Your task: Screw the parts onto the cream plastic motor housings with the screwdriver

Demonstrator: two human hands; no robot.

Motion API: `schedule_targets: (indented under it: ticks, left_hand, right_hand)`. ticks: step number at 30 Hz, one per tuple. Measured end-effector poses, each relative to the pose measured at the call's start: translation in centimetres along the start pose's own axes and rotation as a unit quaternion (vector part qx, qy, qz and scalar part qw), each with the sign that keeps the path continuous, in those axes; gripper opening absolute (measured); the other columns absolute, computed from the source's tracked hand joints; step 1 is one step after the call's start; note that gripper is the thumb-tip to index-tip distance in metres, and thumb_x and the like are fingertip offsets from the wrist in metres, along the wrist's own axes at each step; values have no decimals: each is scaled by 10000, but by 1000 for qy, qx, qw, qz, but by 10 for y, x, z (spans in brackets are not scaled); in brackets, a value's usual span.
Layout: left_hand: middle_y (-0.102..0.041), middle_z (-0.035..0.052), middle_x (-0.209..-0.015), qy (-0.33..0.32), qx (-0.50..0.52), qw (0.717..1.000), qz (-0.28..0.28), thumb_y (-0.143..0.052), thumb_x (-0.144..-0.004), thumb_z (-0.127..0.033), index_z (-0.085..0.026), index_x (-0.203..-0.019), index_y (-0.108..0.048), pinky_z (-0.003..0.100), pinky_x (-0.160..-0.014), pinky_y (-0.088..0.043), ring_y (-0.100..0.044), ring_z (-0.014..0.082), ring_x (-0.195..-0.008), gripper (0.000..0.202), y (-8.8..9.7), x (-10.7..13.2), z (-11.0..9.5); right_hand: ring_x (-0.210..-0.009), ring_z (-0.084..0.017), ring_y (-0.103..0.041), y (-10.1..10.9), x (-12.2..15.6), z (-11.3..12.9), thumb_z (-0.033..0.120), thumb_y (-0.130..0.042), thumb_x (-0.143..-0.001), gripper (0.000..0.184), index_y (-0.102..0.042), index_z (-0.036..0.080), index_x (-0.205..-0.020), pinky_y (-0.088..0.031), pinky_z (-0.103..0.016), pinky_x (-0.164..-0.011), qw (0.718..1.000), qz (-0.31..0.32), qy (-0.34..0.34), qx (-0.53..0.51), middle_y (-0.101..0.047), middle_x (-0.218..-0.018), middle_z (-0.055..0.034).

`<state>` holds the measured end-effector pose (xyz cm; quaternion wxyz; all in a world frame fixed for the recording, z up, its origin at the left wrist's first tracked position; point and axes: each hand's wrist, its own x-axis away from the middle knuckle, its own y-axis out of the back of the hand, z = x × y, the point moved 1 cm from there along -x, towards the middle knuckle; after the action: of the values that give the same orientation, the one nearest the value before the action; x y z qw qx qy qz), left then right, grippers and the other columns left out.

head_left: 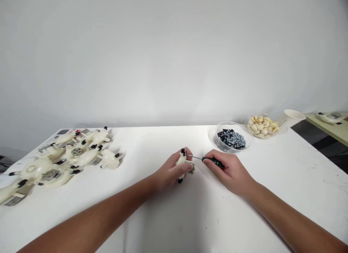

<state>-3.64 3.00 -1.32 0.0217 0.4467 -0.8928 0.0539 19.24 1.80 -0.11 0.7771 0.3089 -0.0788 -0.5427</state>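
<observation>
The left hand [170, 171] is curled shut around a small housing [182, 162] of smooth cream plastic - rounded, glossy, with black nubs showing above and below the fingers. It sits near the middle of the white tabletop [163, 216], held just at the surface. The housing's long axis runs roughly away from the person, one black end far and one near.

The right hand [231, 173] has its grip closed on a screwdriver [213, 161] with a dark green handle and a thin, bright metal shaft. The tool lies nearly level - its long axis across the tabletop, tip pointing left - and the tip meets the housing's upper right side.

Far left lies a heap of matching cream housings [67, 158], some with grey metal faces. Behind the right hand, a clear round bowl [214, 139] holds black bits and silvery screws. Beside it, a second clear bowl [280, 131] holds pale rounded pieces, and a white paper cup [294, 117] stands near.
</observation>
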Motion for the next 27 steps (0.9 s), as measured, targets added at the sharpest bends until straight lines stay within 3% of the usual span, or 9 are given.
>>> schedule_targets:
  ticks: [4,8,15,18,22,27]
  left_hand:
    - [-509,-14,-830,-3,-11,1000,10,-596,-930,-369,-215,-998,-455,259,-631,-365,-462,138,-712,220,0,0,0]
    - [-520,-12,-804,-6,-9,1000,0,-569,-944,-367,-215,-985,-454,259,-614,-361,-465,140,-692,195,0,0,0]
    - [-535,0,-812,-10,0,1000,-13,-563,-929,-348,-213,-951,-467,254,-624,-392,-476,143,-700,167,0,-1,0]
    - [-520,-13,-806,-5,-17,1000,8,-583,-922,-357,-218,-966,-454,249,-605,-374,-455,134,-674,195,-1,-1,-1]
    - [-473,-41,-759,4,-98,994,45,-651,-883,-337,-224,-972,-465,246,-600,-325,-406,124,-659,235,-2,0,-3]
    - [-447,-51,-739,-1,-137,990,42,-662,-870,-321,-226,-954,-463,248,-597,-303,-384,124,-663,236,-3,1,-5]
  right_hand:
    - [-584,-143,-479,-1,2,-1,369,-639,-986,160,-583,244,-1069,-367,-268,-513,999,-19,-9,-44,-566,-721,31]
    - [-638,-157,-531,-3,3,-2,327,-635,-989,94,-591,244,-994,-407,-277,-538,998,-32,18,-49,-642,-802,-9]
    - [-748,-192,-631,0,1,-4,349,-664,-987,133,-680,253,-1079,-465,-312,-606,996,-78,52,-3,-733,-929,-45]
    - [-756,-197,-623,1,-2,-3,324,-613,-1017,125,-693,237,-975,-453,-325,-623,994,-82,68,15,-707,-870,-44]
    - [-614,-159,-495,0,-2,-3,330,-553,-1047,300,-627,212,-781,-378,-315,-576,995,-67,64,29,-551,-672,3]
    - [-609,-146,-476,-11,0,-2,372,-541,-1046,302,-634,209,-810,-353,-289,-551,1000,2,9,15,-546,-699,9]
